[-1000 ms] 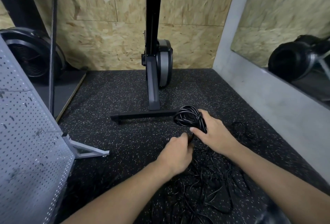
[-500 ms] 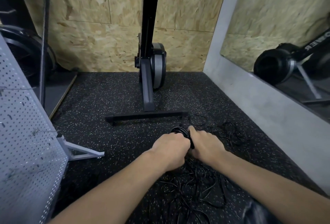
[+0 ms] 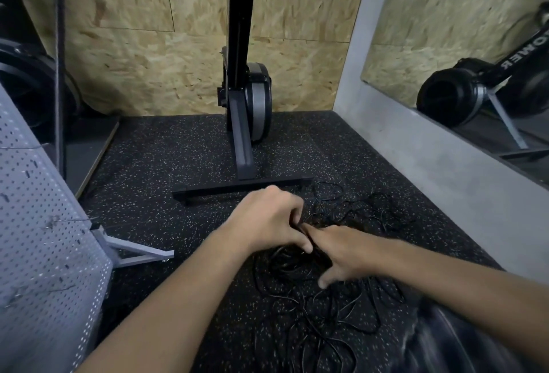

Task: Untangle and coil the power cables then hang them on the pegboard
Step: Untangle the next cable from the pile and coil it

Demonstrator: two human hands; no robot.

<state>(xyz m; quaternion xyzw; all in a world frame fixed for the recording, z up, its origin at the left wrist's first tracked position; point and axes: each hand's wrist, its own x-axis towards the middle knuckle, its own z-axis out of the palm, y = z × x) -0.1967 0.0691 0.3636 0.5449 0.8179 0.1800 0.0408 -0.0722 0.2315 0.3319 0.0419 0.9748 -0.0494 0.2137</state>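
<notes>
The main risk is the coiled bundle (image 3: pixel 283 261) springing apart. It lies on the floor (image 3: pixel 166 164) under both hands with nothing tying its loops. A slack hold would let them slide back into the loose tangle (image 3: pixel 326 334) spread near and right of it. A hard tug could also tighten a knot in that tangle, or drag a far strand against the base bar (image 3: pixel 237 190) of the exercise machine just beyond the hands. The pegboard (image 3: pixel 50 253) stands well apart on the left, so the bundle would have to cross that gap without shedding loops.

The left hand (image 3: pixel 267 221) has its grip clamped, fingers curled in on dark strands at the bundle's far edge; blur hides how many. The right hand (image 3: pixel 344 253) has its grip apart, fingers straight and spread. Its forefinger reaches to the left hand's fingers, and it rests over the bundle rather than clasping it.
</notes>
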